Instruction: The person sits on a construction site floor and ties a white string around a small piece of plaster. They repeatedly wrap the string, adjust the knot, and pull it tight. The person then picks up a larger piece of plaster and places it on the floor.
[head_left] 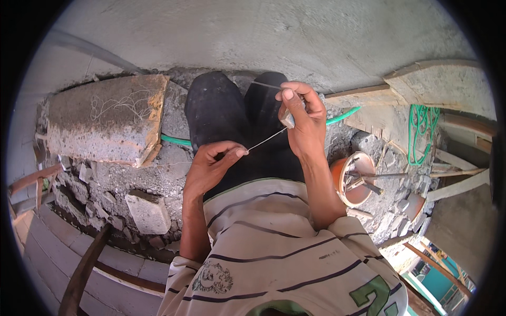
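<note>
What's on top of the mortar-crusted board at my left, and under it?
Thin pale string lies in loose loops on the board. The green hose disappears at the board's splintered right edge; whatever lies underneath is covered.

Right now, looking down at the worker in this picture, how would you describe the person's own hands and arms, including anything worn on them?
The left hand and right hand are ungloved, with no watch visible at either wrist. Both forearms are uncovered. The shirt's short, loose sleeves are pale cream with thin dark stripes.
</note>
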A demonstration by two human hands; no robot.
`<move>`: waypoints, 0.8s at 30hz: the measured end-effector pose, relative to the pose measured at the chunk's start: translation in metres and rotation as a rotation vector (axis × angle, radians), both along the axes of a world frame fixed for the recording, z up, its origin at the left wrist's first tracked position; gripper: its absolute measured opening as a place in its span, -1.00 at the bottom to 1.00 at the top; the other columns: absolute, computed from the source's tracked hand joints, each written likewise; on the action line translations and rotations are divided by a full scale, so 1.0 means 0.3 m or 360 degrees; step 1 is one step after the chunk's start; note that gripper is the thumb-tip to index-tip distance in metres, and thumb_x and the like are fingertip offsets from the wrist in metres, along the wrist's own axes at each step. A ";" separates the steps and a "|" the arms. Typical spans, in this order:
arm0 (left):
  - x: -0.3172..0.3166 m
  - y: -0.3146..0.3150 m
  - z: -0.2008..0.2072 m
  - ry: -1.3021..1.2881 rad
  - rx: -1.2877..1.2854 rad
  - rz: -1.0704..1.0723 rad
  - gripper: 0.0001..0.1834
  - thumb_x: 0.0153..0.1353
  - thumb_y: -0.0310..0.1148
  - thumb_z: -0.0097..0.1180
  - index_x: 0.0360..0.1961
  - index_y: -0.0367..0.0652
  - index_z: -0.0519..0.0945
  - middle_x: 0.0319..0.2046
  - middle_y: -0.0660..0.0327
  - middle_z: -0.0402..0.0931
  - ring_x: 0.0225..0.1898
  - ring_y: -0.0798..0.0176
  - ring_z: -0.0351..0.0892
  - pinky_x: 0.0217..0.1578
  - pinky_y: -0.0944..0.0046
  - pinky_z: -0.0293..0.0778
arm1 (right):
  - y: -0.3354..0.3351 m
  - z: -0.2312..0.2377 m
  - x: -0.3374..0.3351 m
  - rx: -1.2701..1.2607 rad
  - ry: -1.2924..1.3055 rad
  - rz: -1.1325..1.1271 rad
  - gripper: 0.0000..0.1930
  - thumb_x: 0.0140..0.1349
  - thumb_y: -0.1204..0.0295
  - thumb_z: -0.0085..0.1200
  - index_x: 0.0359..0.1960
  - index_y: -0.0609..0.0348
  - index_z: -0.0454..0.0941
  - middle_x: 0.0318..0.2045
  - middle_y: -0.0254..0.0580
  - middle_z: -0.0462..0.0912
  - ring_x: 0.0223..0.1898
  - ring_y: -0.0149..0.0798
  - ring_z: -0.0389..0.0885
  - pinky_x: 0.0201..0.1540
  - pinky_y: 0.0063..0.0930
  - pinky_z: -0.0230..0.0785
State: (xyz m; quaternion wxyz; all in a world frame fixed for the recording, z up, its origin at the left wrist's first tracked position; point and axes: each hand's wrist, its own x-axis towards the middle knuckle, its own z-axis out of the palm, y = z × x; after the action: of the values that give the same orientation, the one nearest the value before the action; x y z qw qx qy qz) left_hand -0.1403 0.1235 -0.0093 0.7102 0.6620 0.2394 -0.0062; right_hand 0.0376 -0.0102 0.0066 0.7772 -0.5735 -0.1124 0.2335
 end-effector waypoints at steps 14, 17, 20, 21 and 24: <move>0.183 -0.279 0.007 -0.0320 0.0436 -0.0791 -0.86 0.32 -0.41 0.21 -0.24 -0.27 0.69 -0.37 0.04 0.67 -0.42 0.06 0.64 -0.35 0.20 0.50 | -0.727 -0.199 0.025 -0.0443 0.0092 -0.1264 -0.87 0.39 0.38 0.23 -0.16 0.16 0.63 -0.31 -0.39 0.66 -0.34 -0.57 0.51 -0.37 -0.65 0.31; 0.219 -0.347 0.018 -0.0326 0.0455 -0.0990 -0.85 0.31 -0.42 0.20 -0.23 -0.32 0.67 -0.35 0.02 0.68 -0.39 0.10 0.64 -0.30 0.23 0.49 | -0.964 -0.281 0.009 -0.0687 -0.0088 -0.1510 -0.87 0.40 0.38 0.20 -0.19 0.19 0.64 -0.35 -0.34 0.70 -0.50 -0.58 0.46 -0.45 -0.66 0.27; 0.238 -0.400 -0.010 -0.0412 0.0466 -0.1027 -0.84 0.31 -0.39 0.20 -0.25 -0.29 0.68 -0.39 0.01 0.65 -0.43 0.06 0.63 -0.35 0.20 0.49 | -1.089 -0.369 0.016 -0.0742 0.0068 -0.1720 -0.87 0.40 0.40 0.19 -0.19 0.20 0.62 -0.42 -0.31 0.69 -0.58 -0.58 0.42 -0.55 -0.62 0.22; 0.248 -0.412 -0.011 -0.0410 0.0467 -0.1047 -0.84 0.31 -0.39 0.20 -0.25 -0.29 0.68 -0.39 0.01 0.65 -0.44 0.04 0.62 -0.35 0.20 0.49 | -1.122 -0.410 0.020 -0.0746 0.0100 -0.1766 -0.87 0.39 0.41 0.19 -0.19 0.21 0.61 -0.43 -0.31 0.68 -0.60 -0.57 0.41 -0.57 -0.62 0.20; 0.263 -0.437 -0.009 -0.0407 0.0498 -0.1089 -0.83 0.31 -0.37 0.20 -0.25 -0.27 0.68 -0.39 0.00 0.65 -0.43 0.00 0.62 -0.35 0.19 0.49 | -1.207 -0.495 0.032 -0.0928 0.0212 -0.1805 -0.88 0.36 0.44 0.19 -0.21 0.23 0.59 -0.47 -0.32 0.65 -0.62 -0.55 0.41 -0.58 -0.62 0.19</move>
State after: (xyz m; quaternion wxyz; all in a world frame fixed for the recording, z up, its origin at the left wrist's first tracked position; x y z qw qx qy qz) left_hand -0.0614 -0.0075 -0.0121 0.5819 0.7991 -0.0873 -0.1233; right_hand 0.0472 -0.3723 -0.1418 0.5975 -0.7159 0.3250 -0.1577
